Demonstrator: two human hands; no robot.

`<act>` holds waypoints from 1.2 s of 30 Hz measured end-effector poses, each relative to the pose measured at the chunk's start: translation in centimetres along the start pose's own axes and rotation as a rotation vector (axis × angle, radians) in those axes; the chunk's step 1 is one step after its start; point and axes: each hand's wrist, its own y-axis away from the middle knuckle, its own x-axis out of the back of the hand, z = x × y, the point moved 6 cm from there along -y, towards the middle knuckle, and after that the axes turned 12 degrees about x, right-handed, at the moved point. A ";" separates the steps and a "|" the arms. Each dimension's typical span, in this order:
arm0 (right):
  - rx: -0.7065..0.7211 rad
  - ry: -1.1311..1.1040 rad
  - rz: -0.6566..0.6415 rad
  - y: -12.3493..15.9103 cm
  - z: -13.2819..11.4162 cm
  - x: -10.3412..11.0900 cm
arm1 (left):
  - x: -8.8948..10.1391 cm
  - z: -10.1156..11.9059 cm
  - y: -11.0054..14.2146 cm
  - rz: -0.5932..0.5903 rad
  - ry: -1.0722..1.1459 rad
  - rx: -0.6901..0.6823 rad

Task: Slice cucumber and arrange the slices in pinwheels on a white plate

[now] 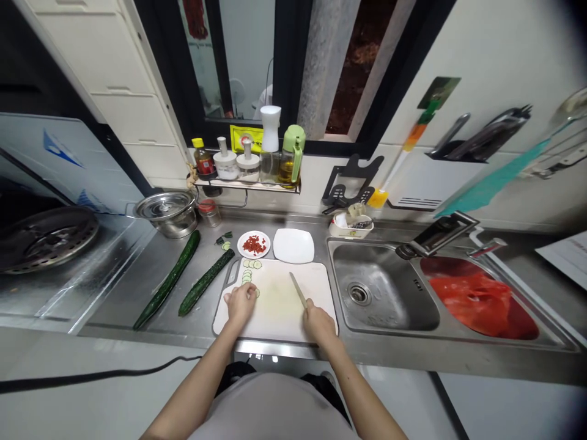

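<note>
A white cutting board (279,305) lies on the steel counter in front of me. My left hand (240,303) rests on its left side, fingers curled over cucumber slices (250,273) that lie in a short row on the board. My right hand (318,324) is closed round the handle of a knife (298,289), whose blade points away across the board. Two long whole cucumbers (169,279) (206,282) lie on the counter left of the board.
Behind the board stand a small plate of chopped red chilli (254,244) and a bare white square plate (293,245). A steel pot (167,212) sits at left, a condiment shelf (247,182) behind. The sink (380,293) and a red basin (477,302) are at right.
</note>
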 end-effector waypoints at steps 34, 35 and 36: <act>-0.021 -0.008 0.013 -0.1 0.0 -0.2 | -0.1 4.3 -6.9 0.198 -0.194 0.031; -0.022 -0.011 0.013 -0.1 0.0 -0.2 | -0.2 4.3 -7.0 0.197 -0.209 0.030; -0.023 -0.013 0.013 -0.1 0.1 -0.3 | -0.3 4.3 -7.1 0.196 -0.220 0.029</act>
